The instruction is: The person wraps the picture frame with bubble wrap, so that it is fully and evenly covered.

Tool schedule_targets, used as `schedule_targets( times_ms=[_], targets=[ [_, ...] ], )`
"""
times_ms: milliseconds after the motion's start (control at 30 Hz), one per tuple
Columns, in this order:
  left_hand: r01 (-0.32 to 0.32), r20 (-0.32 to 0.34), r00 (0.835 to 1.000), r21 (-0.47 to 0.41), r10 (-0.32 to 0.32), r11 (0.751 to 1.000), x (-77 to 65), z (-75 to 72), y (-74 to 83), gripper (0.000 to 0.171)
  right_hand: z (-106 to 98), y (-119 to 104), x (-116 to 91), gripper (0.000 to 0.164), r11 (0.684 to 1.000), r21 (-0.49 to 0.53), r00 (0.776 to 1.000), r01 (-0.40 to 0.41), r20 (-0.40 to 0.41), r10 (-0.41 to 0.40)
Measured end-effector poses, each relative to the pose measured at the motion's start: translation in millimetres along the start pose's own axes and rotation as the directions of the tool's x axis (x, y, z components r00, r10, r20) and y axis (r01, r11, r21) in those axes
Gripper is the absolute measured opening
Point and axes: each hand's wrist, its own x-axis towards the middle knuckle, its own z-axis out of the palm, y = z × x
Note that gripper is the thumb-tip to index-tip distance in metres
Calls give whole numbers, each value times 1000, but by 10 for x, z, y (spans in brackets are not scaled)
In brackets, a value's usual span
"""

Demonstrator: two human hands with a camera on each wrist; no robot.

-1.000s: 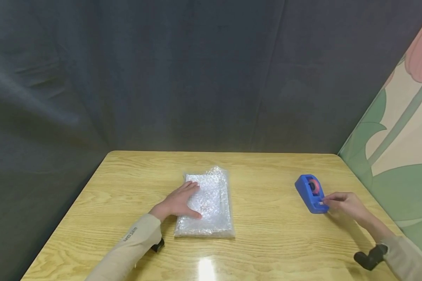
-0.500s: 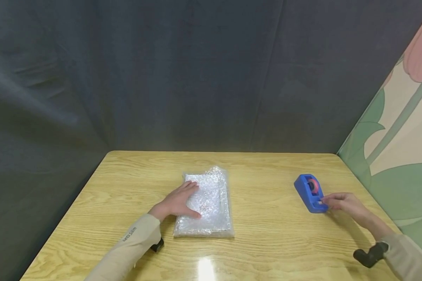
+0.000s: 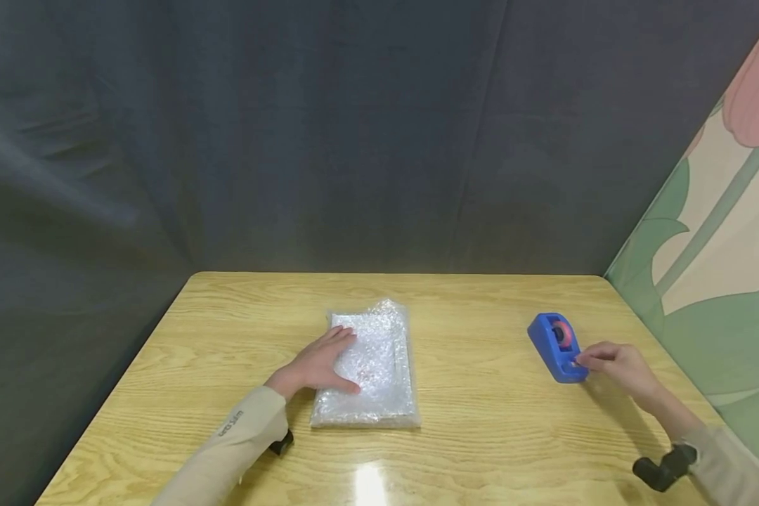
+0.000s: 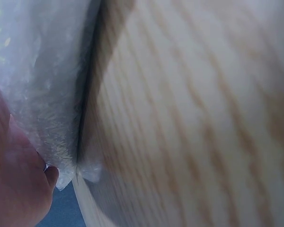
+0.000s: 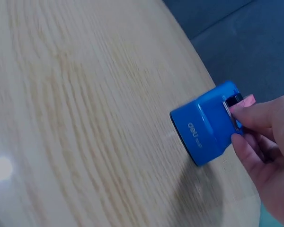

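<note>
Little has moved since the earlier frames: the right hand (image 3: 613,365) has crept slightly up and left with the dispenser (image 3: 555,347), and the left hand (image 3: 319,365) stays put. The right hand's fingertips (image 5: 244,113) pinch at the dispenser's near end, at the cutter, probably catching the tape end; the thumb curls below. The left hand lies flat, fingers straight, on the left half of the parcel (image 3: 373,369), apparently to pin it down. The dispenser sits right of centre in the head view, long axis running from upper left to lower right, cutter towards the person. The bubble-wrapped parcel lies at centre of the table (image 3: 481,422), long axis running away from the person.
</note>
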Motion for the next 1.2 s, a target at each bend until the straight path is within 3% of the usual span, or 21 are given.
schedule_targets(
  times_ms=[167, 300, 433, 533, 767, 1033, 1200],
  targets=[
    [-11, 8, 1000, -1, 11, 1000, 33, 23, 10, 107, -37, 42, -68, 34, 988, 127, 995, -87, 52, 81],
    [-21, 15, 1000, 0, 21, 1000, 53, 22, 29, 107, -124, 69, -100, 41, 952, 267, 985, -146, 132, 114],
    [-16, 10, 1000, -10, 16, 1000, 46, 7, 54, 106, -182, 39, -136, 44, 952, 267, 981, -147, 165, 105],
    [-13, 9, 1000, -12, 13, 1000, 35, 5, 66, 106, -190, 6, -194, 44, 964, 209, 974, -161, 188, 122],
    [-18, 6, 1000, -26, 18, 1000, 6, 23, 54, 104, -225, -2, -422, 46, 961, 174, 956, -216, 239, 171],
    [-13, -14, 1000, -37, 12, 999, -28, 8, 12, 105, -140, 94, -717, 42, 926, 231, 934, -297, 273, 231],
    [-21, -18, 1000, -42, 20, 999, -28, -9, 6, 105, -4, 107, -774, 31, 866, 315, 914, -388, 251, 319]
  ],
)
